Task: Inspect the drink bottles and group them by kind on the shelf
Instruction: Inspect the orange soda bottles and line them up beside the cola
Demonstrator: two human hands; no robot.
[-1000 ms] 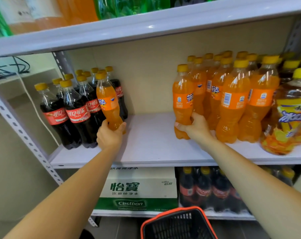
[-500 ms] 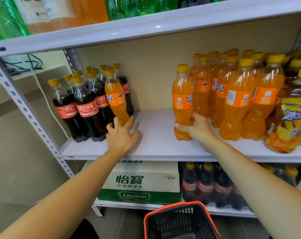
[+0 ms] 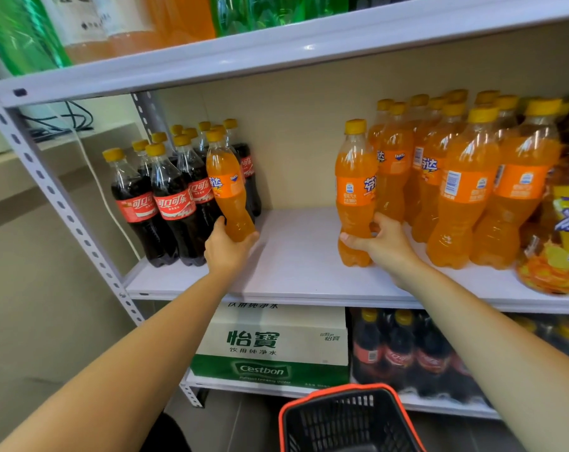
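Middle shelf (image 3: 309, 275), left of frame: cola bottles (image 3: 172, 203) are standing grouped, red labels reading 可口可乐, yellow caps.
Left hand (image 3: 226, 247): fingers are clamping the base of a tilted orange bottle (image 3: 229, 190) labelled 芬达 and FANTA, just beside the cola bottles.
Right hand (image 3: 382, 244): fingers are wrapping the lower waist of an upright orange soda bottle (image 3: 354, 190) standing on the shelf, at the left edge of the Fanta group (image 3: 465, 177).
Lower shelf, centre: a carton (image 3: 273, 344) is showing 怡寶, 饮用纯净水 and Cestbon.
Bottom of frame: a black basket (image 3: 351, 419) with an orange rim is sitting.
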